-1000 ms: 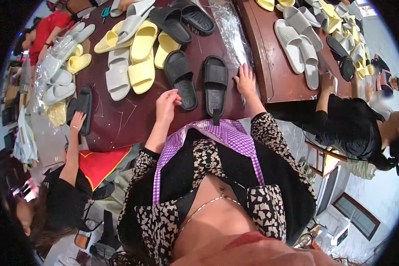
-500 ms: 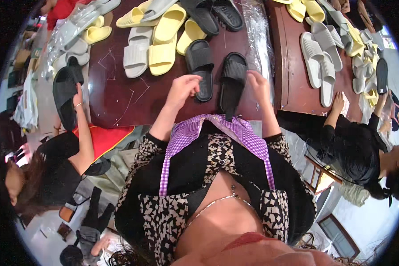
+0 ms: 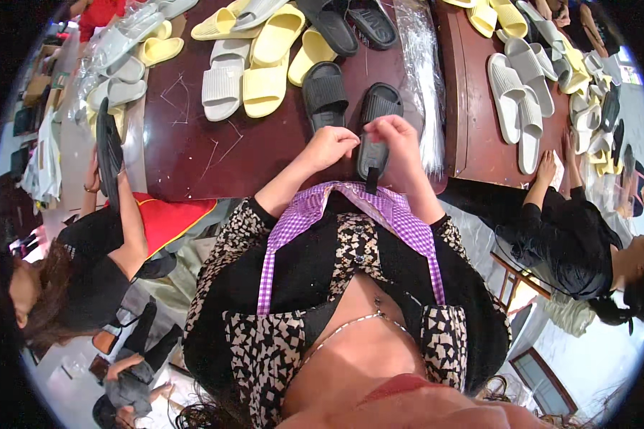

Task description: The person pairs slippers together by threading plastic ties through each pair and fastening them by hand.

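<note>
Two black slide slippers lie in front of me on the dark red table, toes pointing away. My left hand [image 3: 332,149] is over the heel of the left slipper [image 3: 325,93], its thumb and fingers pinched together. Whatever they may hold is too small to make out. Above the right slipper [image 3: 381,101] is my right hand [image 3: 399,143], fingers curled in a pinch, close to the left fingertips. It partly covers that slipper's footbed. A short black strip [image 3: 372,180] hangs past the heel of the right slipper at the table edge.
Yellow slides [image 3: 265,89] and grey slides [image 3: 222,89] lie ahead to the left, with more black slides [image 3: 372,25] beyond. Clear plastic wrapping [image 3: 421,79] runs along the right side. A co-worker at left holds a black slipper [image 3: 109,154]; another person sits at right near grey slides [image 3: 506,96].
Both my hands have moved inward, toward each other, over the slipper heels. The long dark strip on the right slipper now shows only as a short end. The left co-worker's slipper has turned edge-on.
</note>
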Motion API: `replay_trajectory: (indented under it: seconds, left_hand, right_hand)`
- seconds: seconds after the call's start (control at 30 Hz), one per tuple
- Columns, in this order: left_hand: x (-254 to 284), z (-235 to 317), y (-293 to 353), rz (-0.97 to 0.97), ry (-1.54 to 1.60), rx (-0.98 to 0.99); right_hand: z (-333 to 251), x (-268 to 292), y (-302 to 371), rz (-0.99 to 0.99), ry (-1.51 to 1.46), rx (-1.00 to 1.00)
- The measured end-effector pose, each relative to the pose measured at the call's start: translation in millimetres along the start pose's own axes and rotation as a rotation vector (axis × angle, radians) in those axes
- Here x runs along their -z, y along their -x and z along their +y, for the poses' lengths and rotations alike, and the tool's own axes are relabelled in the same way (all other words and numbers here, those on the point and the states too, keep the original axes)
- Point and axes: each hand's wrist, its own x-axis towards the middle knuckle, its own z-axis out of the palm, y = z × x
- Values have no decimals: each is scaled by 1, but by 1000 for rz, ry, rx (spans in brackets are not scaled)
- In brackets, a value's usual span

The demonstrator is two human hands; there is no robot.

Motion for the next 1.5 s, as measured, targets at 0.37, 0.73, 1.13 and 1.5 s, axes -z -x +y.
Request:
replay_trajectory:
  seconds: [0.37, 0.73, 1.13, 1.5]
  left_hand:
    - [18, 46, 20, 194, -524, -512]
    - [-2, -37, 29, -34, -700, -664]
    - [-8, -52, -9, 14, -846, -631]
    - [-13, -58, -20, 152, -962, -491]
  right_hand:
    - [-23, 64, -2, 152, -212, 12]
    - [73, 70, 30, -91, 371, -573]
    - [99, 53, -25, 115, 661, -174]
    - [104, 47, -2, 234, 205, -195]
